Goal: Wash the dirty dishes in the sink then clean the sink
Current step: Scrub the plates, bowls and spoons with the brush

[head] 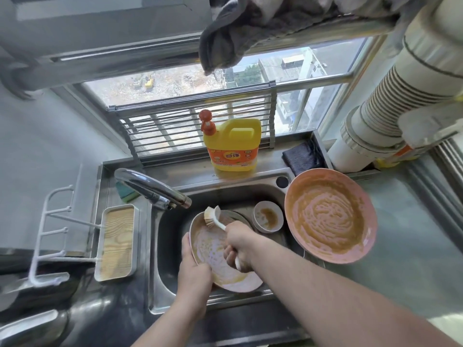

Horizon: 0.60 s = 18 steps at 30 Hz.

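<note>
A pink plate [213, 249] smeared with soapy orange residue tilts in the steel sink [170, 236]. My left hand [194, 267] grips its left rim. My right hand [239, 242] holds a white dish brush [213, 217], whose bristles rest on the plate's upper edge. A second, larger pink plate [330, 216], coated in orange foam, leans on the sink's right rim. Between the two plates, inside the sink, sits a small white bowl [268, 216] with orange residue. Another dish lies partly hidden under the held plate.
The faucet [152, 189] arches over the sink's left side. A yellow detergent bottle [233, 144] stands on the back ledge, a dark cloth [300, 156] to its right. A green sponge [126, 192] lies behind the faucet. A white tray with a wooden insert [117, 241] sits left.
</note>
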Tool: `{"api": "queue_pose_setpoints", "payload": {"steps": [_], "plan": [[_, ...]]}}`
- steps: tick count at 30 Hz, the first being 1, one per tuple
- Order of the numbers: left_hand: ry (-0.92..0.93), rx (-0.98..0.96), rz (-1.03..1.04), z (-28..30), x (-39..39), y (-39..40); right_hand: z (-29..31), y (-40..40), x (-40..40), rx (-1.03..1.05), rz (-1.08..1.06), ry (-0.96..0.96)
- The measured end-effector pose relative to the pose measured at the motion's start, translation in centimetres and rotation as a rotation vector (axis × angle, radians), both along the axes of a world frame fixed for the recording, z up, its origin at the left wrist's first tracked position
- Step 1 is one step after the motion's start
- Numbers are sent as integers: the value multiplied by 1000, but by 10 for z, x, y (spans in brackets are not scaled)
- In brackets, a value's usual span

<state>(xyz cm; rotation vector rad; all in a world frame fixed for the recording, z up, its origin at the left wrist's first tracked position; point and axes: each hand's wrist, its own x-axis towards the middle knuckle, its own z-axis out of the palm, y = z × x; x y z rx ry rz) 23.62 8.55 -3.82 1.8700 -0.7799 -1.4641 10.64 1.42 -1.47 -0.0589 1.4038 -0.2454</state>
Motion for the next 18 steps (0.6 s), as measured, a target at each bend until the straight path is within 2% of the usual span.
{"api": "queue_pose_setpoints", "payload": {"steps": [3, 5, 9, 11, 14, 18], "plan": [[-41, 56, 105, -4, 9, -11, 1, 42, 16, -241, 319, -6], [-61, 67, 184, -7, 17, -20, 6, 68, 12, -341, 444, 1], [-54, 95, 263, 1, 33, -27, 14, 98, -39, -557, 684, 48], [-77, 76, 245, 2, 43, -28, 16, 97, -63, -608, 872, 99], [-99, 84, 179, 4, 54, -32, 2, 87, -95, -594, 1119, 269], [-44, 165, 91, 6, 51, -30, -28, 54, -102, -617, 1183, 571]]}}
